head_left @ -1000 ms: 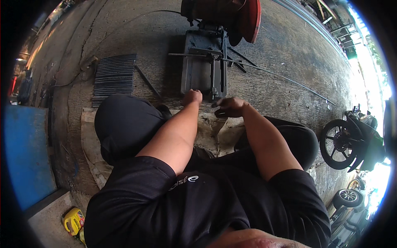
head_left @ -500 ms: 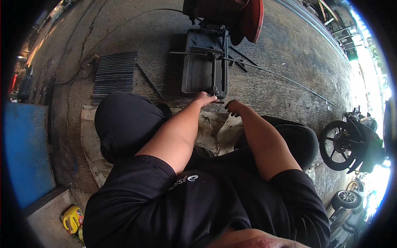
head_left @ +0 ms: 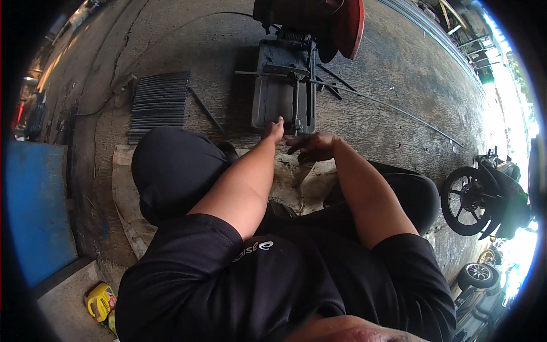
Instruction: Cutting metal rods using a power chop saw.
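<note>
A cut-off saw (head_left: 285, 102) with a dark metal base and a red blade guard (head_left: 347, 28) stands on the floor in front of me. A long thin metal rod (head_left: 387, 101) lies across its vise and reaches far out to the right. My left hand (head_left: 274, 131) is at the base's near edge, thumb stretched up and apart; its other fingers are mostly hidden. Just right of it, my right hand (head_left: 317, 146) has its fingers spread beside the near end of the vise screw (head_left: 297, 126). Nothing shows in either hand.
Left of the saw lies a row of cut dark rods (head_left: 159, 102), with a dark bar (head_left: 205, 111) beside it. A worn cloth sheet (head_left: 122, 182) is under my legs. A blue panel (head_left: 37, 211) and yellow container (head_left: 101, 302) are at left; a motorcycle (head_left: 484, 194) stands at right.
My left hand has shifted slightly left, its thumb now pointing up. My right hand has moved left and up to the vise screw's near end, and its curled fingers have spread.
</note>
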Motion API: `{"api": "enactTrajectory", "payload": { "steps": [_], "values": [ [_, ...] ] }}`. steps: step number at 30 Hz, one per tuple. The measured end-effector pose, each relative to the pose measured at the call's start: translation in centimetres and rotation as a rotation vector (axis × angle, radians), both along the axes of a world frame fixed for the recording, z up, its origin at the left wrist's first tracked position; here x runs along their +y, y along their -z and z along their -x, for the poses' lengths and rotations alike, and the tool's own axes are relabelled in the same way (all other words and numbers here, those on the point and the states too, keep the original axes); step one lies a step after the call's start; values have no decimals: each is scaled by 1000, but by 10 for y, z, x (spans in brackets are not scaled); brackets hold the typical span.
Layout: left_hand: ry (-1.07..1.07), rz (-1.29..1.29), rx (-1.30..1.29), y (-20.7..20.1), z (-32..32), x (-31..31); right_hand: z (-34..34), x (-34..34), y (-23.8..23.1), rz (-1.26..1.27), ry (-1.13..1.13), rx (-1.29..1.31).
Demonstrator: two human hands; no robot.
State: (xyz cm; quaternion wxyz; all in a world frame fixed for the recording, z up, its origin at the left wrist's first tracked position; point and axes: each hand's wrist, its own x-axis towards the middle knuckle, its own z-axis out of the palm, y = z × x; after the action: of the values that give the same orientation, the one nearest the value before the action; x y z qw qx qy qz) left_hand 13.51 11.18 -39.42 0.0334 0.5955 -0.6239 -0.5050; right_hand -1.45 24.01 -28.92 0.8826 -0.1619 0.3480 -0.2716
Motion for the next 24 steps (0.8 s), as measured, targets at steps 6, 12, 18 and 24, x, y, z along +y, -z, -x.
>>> {"api": "enactTrajectory", "payload": {
  "steps": [6,12,18,24],
  "values": [
    [102,87,-71,-31,-8,9,-7,6,-4,-192,-648,794],
    [264,37,-182,-50,-7,18,5,7,25,-128,-627,1042],
    [218,-156,-59,-43,-7,15,15,0,63,-53,-883,1252],
    [80,47,-181,-27,-5,9,20,7,22,1453,-783,1190]
  ]
}}
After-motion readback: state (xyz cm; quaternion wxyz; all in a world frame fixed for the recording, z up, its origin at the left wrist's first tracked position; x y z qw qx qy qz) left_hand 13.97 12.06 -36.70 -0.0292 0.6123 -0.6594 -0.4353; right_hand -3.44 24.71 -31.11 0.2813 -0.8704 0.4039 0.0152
